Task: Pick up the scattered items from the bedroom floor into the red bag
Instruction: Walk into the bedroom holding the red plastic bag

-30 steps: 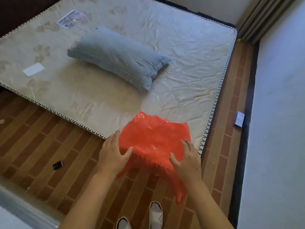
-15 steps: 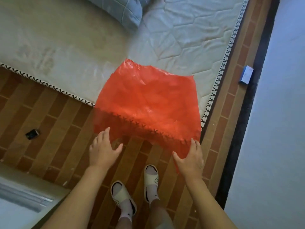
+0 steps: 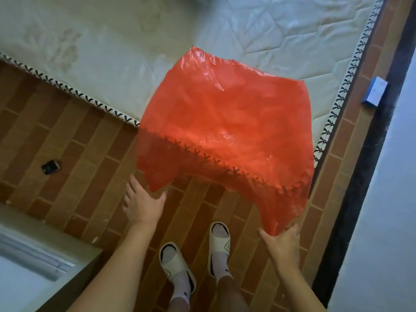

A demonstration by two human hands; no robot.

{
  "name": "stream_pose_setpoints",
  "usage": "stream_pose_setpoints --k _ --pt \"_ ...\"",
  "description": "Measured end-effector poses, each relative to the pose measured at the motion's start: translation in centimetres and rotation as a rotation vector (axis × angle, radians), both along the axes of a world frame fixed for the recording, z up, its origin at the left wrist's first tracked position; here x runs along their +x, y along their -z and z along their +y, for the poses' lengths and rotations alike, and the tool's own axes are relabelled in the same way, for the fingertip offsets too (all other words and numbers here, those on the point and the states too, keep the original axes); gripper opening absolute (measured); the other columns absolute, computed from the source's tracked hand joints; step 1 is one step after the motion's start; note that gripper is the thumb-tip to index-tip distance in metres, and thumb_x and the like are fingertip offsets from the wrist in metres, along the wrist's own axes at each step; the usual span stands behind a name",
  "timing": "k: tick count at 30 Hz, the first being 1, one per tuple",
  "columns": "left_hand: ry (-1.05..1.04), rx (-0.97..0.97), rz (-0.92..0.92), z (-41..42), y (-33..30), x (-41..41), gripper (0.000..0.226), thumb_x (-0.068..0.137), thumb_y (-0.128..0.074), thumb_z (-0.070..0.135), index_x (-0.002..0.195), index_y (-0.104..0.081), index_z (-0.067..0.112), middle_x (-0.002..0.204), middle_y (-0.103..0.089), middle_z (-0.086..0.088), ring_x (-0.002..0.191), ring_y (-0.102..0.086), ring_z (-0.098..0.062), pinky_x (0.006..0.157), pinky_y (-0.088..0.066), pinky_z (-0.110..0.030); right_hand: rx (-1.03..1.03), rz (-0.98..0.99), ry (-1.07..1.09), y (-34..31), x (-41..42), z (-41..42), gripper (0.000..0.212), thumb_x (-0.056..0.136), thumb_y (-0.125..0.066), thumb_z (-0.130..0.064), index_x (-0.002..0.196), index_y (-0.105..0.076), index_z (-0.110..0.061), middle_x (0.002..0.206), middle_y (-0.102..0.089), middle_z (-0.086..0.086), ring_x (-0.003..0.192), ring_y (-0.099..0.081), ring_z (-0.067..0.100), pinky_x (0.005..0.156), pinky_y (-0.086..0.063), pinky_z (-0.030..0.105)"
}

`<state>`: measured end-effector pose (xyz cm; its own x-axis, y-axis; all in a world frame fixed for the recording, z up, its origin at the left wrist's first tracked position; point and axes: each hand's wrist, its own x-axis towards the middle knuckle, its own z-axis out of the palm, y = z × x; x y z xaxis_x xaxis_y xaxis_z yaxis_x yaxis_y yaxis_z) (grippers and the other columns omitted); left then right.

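One red bag [image 3: 227, 131] billows over the mattress [image 3: 112, 52] corner. The right hand [image 3: 282, 243] pinches its near edge; the left hand [image 3: 141, 204] is spread just beside it. Left of the bag lies one small black item [image 3: 51, 167], right one blue box [image 3: 374, 91]; its writing is unreadable.

Red bag [image 3: 225, 131]: thin translucent plastic, spread wide in the air over the mattress corner and the floor; the mattress trim shows through it.
Right hand [image 3: 282, 243]: pinches the bag's lower right corner between thumb and fingers.
Left hand [image 3: 141, 204]: fingers straight and spread, just below the bag's lower left corner; contact cannot be told.
Mattress [image 3: 112, 52]: cream, quilted, with black-and-white edging.
Floor [image 3: 67, 154]: brown brick-pattern covering.
Small black item [image 3: 51, 167]: on the floor, left of the bag.
Blue and white box [image 3: 374, 91]: on the floor by the wall, right of the mattress.
Feet [image 3: 195, 262]: white socks in cream slides, between the arms.
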<state>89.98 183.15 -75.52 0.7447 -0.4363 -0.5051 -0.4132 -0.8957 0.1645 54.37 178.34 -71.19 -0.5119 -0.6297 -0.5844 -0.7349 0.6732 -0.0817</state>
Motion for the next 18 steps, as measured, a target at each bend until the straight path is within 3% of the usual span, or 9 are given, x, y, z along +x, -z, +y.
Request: stream_pose_setpoints --k 3,7,9,12,18 --pt "-0.047 0.031 0.040 0.5 2.1 1.0 0.113 0.075 -0.082 0.055 0.157 -0.022 0.007 0.154 -0.044 -0.018 0.141 -0.042 -0.039 0.108 -0.042 -0.058 -0.039 -0.077 0.066 -0.2 -0.1 0.0 0.074 0.072 -0.090 -0.043 0.127 -0.048 -0.017 0.102 -0.068 0.003 0.083 -0.069 0.023 0.076 -0.061 0.046" --pt "-0.014 -0.035 0.073 -0.1 3.4 1.1 0.085 0.078 -0.083 0.046 0.145 -0.044 0.012 0.138 -0.055 -0.016 0.132 -0.050 -0.039 0.103 -0.046 -0.057 -0.097 -0.084 0.000 -0.9 0.1 -0.6 0.028 0.084 -0.081 -0.023 0.100 -0.058 -0.025 0.084 -0.065 -0.002 0.071 -0.065 0.018 0.068 -0.058 0.038" --pt "0.010 -0.101 0.066 -0.8 3.3 0.9 0.062 0.079 -0.082 0.039 0.131 -0.058 0.016 0.127 -0.057 -0.015 0.124 -0.053 -0.039 0.097 -0.050 -0.058 -0.129 -0.101 -0.027 -1.2 0.2 -0.7 0.025 0.086 -0.078 -0.020 0.089 -0.056 -0.031 0.082 -0.066 -0.002 0.070 -0.066 0.018 0.069 -0.060 0.042" --pt "0.049 -0.144 0.044 -1.1 2.7 0.7 0.034 0.082 -0.077 0.030 0.112 -0.070 0.017 0.118 -0.057 -0.012 0.116 -0.054 -0.038 0.090 -0.052 -0.058 -0.180 -0.131 -0.053 -2.0 0.4 -0.9 0.020 0.087 -0.077 -0.022 0.091 -0.061 -0.033 0.083 -0.068 -0.006 0.069 -0.068 0.016 0.066 -0.062 0.048" --pt "0.019 -0.354 0.061 -0.1 -4.4 -0.2 0.008 0.088 -0.068 0.025 0.089 -0.060 0.021 0.093 -0.060 0.003 0.089 -0.057 -0.021 0.080 -0.054 -0.048 -0.326 -0.193 -0.090 -6.9 2.0 -2.3 0.019 0.089 -0.076 -0.023 0.097 -0.064 -0.035 0.087 -0.067 -0.012 0.074 -0.067 0.008 0.066 -0.063 0.043"
